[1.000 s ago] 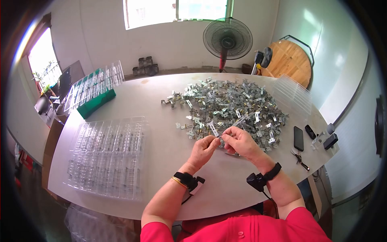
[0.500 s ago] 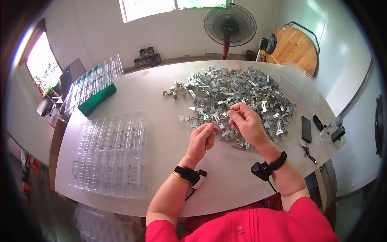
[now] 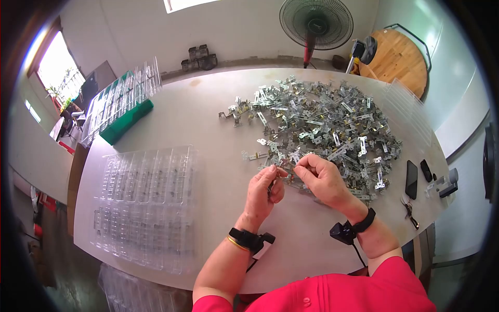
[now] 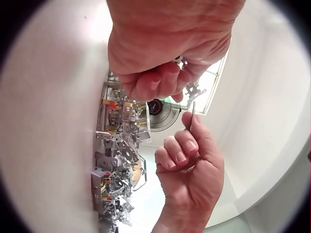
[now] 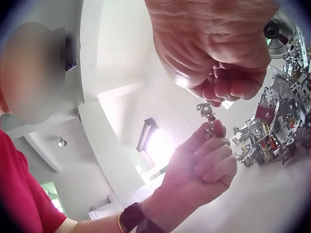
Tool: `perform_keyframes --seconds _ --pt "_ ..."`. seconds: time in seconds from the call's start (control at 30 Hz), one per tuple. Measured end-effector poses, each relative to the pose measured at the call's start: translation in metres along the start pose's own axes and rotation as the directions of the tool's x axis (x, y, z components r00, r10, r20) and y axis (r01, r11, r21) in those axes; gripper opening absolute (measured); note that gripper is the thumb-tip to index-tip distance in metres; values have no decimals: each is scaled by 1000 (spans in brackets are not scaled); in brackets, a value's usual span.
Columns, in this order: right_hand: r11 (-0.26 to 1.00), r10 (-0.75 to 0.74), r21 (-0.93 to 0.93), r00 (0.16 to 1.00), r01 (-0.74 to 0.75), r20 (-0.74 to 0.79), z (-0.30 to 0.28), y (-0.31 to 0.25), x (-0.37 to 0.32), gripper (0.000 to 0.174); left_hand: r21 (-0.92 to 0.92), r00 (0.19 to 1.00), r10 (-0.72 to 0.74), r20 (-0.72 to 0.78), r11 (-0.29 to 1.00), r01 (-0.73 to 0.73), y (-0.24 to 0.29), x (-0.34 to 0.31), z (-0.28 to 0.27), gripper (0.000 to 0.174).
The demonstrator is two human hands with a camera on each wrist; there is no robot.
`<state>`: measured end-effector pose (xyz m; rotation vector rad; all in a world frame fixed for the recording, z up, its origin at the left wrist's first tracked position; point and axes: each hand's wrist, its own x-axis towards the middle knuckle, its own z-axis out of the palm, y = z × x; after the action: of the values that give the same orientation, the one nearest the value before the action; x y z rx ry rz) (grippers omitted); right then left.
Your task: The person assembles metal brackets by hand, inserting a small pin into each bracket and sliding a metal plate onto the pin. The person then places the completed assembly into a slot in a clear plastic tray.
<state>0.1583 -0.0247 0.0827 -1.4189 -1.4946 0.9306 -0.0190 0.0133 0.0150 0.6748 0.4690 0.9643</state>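
Observation:
In front of the pile, my left hand [image 3: 261, 192] pinches a small metal bracket [image 5: 206, 110] between thumb and forefinger. The bracket has holes and stands up out of the fingertips in the right wrist view. My right hand [image 3: 326, 181] is just to the right, its other fingers curled in. Between its thumb and forefinger it pinches a thin metal strip [image 4: 193, 114], seen edge-on in the left wrist view, its tip close to the bracket. Behind both hands lies a large heap of metal brackets [image 3: 327, 122], some with brass-coloured parts.
Clear plastic compartment trays [image 3: 145, 208] lie on the table at left. Behind them, more trays lean on a green holder [image 3: 126, 122]. At right are a phone [image 3: 411, 179], pliers [image 3: 409, 212] and another clear tray [image 3: 410, 109]. A fan [image 3: 316, 25] stands beyond the table.
The hands, together a second ago, moved apart and are now close again, the right hand lower than half a second ago. The head view has shifted, so the table appears higher.

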Motion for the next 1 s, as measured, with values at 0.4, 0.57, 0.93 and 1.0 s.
perform_keyframes --seconds 0.4,0.57,0.93,1.0 --pt "996 -26 -79 995 34 95 -15 -1 10 8 110 997 40 -64 993 -33 -1 -1 3 35" --pt "992 -41 -112 995 50 86 -21 -7 9 10 181 995 70 -75 982 -55 -3 -2 4 35" --pt "997 15 -80 986 -1 168 -33 1 6 15 341 994 96 -51 937 -73 -5 -3 0 36" --pt "998 47 -55 983 -38 175 -35 -6 5 15 348 994 98 -42 934 -78 -5 -3 0 36"
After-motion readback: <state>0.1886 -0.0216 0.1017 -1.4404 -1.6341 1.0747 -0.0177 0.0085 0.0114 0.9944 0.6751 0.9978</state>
